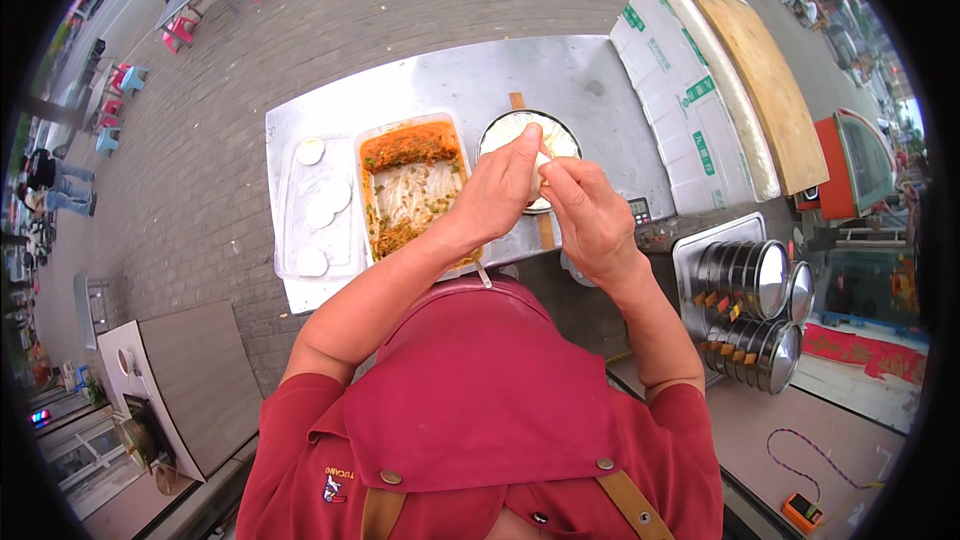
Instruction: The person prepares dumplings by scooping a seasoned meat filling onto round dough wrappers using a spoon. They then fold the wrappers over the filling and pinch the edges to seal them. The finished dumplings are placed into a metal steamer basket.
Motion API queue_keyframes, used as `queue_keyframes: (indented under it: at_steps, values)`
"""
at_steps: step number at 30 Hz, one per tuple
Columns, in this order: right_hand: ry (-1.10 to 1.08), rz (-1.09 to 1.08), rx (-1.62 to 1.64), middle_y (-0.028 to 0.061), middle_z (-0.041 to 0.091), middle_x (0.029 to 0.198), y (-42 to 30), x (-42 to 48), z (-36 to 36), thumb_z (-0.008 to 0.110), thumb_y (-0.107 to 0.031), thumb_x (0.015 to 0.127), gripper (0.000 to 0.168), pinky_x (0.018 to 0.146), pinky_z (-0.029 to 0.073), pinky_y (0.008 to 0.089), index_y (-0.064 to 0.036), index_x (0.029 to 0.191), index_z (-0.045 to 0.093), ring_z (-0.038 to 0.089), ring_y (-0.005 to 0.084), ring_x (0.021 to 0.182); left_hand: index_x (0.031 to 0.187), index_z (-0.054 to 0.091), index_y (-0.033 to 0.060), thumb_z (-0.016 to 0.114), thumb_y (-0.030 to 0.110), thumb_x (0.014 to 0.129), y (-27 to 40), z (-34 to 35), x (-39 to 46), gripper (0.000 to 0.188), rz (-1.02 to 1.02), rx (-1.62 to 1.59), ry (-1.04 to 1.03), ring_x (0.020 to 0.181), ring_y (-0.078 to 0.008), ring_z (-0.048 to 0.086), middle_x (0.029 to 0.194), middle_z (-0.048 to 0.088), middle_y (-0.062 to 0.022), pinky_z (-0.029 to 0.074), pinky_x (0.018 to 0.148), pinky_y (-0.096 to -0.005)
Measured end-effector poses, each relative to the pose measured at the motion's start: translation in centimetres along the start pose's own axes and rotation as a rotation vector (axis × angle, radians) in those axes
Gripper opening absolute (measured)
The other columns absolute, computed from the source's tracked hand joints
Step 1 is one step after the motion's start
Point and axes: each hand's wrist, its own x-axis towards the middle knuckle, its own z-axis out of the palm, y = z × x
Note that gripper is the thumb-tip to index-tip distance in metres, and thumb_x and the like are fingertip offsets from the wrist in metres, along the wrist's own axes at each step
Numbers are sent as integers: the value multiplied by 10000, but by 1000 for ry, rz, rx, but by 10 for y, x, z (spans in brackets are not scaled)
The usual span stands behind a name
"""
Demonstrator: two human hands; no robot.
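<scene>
My left hand (pixel 499 184) and my right hand (pixel 589 217) meet over a round metal steamer tray (pixel 481 139) at the middle of the metal table. Between them they hold a white dough wrapper (pixel 537 174), its edge pinched by my right fingers; any filling is mostly hidden. Pale pleated buns (pixel 517 124) lie in the tray, partly behind my hands. Left of it, a plastic tub (pixel 363 199) holds reddish filling (pixel 411 144) with green bits, and a utensil handle (pixel 484 275) sticks out at its near corner. Several round dough wrappers (pixel 310 151) lie on a clear plastic lid (pixel 289 202).
A white foam box (pixel 664 90) with a wooden board (pixel 757 82) on top borders the metal table (pixel 442 64) at right. A small digital timer (pixel 639 210) sits at the near right edge. Stacked metal steamers (pixel 769 281) stand on a tray at lower right.
</scene>
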Motion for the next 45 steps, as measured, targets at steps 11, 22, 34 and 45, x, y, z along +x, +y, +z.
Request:
queue_keyframes:
  at_steps: [11,22,34,45]
  values:
    - [54,82,-25,135,670,1004,-1,-3,-2,729,94,841,475,699,563,400,-7,1295,634,682,315,846,1084,570,88,250,645,1094,-24,24,13,643,68,-190,-23,629,-77,464,768,562,-10,362,534,-243]
    - [-20,153,-5,156,654,1078,17,-42,11,714,96,846,514,679,555,400,-10,1337,603,664,320,804,1047,603,75,257,566,1118,-65,44,16,605,19,-101,40,595,-86,457,707,538,-4,376,533,-248]
    - [-473,242,10,152,569,1359,53,-83,43,786,-113,823,595,939,525,459,-37,1371,566,625,364,1104,1308,568,38,258,529,1131,-137,65,2,606,-443,-770,154,929,-192,657,1091,641,-112,576,809,-342]
    - [-528,263,-37,189,614,1159,217,-39,141,755,-148,891,448,957,517,446,22,1273,595,607,376,1097,1460,446,-14,293,490,1134,-126,-19,-92,619,-378,-606,591,1038,-238,673,1363,618,-201,553,938,-384]
